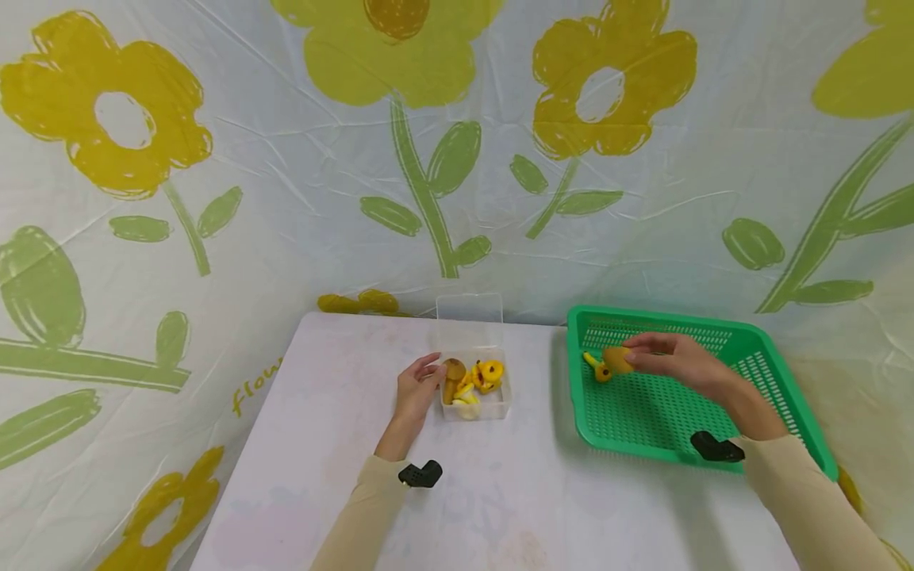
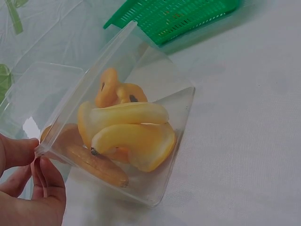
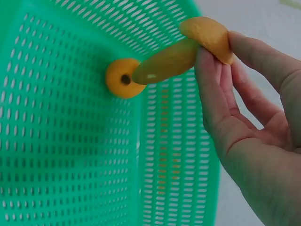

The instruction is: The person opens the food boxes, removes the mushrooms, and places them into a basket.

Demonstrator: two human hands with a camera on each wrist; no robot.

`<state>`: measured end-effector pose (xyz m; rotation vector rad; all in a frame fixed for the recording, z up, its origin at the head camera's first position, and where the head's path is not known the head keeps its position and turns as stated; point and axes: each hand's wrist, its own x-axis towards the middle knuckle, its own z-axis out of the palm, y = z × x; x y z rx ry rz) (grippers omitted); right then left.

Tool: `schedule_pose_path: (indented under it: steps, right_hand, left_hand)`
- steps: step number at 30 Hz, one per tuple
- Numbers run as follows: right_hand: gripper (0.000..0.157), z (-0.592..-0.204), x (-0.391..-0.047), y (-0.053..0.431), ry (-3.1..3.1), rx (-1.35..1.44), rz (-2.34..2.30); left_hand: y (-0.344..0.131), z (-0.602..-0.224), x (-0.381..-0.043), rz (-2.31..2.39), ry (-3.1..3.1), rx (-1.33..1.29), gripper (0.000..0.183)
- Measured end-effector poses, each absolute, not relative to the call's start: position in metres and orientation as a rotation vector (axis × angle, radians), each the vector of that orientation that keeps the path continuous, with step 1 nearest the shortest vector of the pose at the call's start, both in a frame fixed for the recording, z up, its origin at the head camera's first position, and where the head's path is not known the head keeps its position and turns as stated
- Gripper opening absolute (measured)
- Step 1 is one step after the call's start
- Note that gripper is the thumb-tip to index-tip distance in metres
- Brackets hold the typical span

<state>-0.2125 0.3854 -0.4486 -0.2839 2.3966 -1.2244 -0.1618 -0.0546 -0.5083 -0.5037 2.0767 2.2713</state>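
My right hand (image 1: 674, 361) pinches a tan toy mushroom (image 3: 209, 37) by its cap, over the left part of the green basket. In the right wrist view its long stem points down, overlapping a round orange piece (image 3: 117, 84) that lies in the basket. A small yellow curved piece (image 1: 591, 359) is beside that orange piece in the head view. My left hand (image 1: 416, 388) pinches a corner of a clear plastic box (image 2: 181, 122) between thumb and fingers. Inside are a brown toy mushroom (image 2: 99, 165), pale yellow curved pieces (image 2: 134, 139) and orange pieces with dark spots (image 2: 120, 92).
The box's clear lid (image 1: 469, 309) stands raised at the back. The slotted green basket (image 1: 664, 444) sits to the right, on the pale table (image 1: 543, 492). A flower-printed cloth (image 1: 286, 206) hangs behind and beside the table. Dark wrist cameras (image 1: 716, 446) show at both sleeves.
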Motion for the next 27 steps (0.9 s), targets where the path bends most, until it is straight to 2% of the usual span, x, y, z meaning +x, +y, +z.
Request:
schedule_pose_path:
  steps: [12, 27]
  right_hand:
    - [0.045, -0.477, -0.223, 0.373, 2.232, -0.305, -1.244]
    - [0.024, -0.491, -0.226, 0.331, 2.406, -0.517, -0.991]
  left_hand:
    - [-0.057, -0.554, -0.183, 2.293, 2.056, -0.509, 0.038]
    - [-0.06, -0.556, -0.184, 2.314, 2.091, -0.489, 0.038]
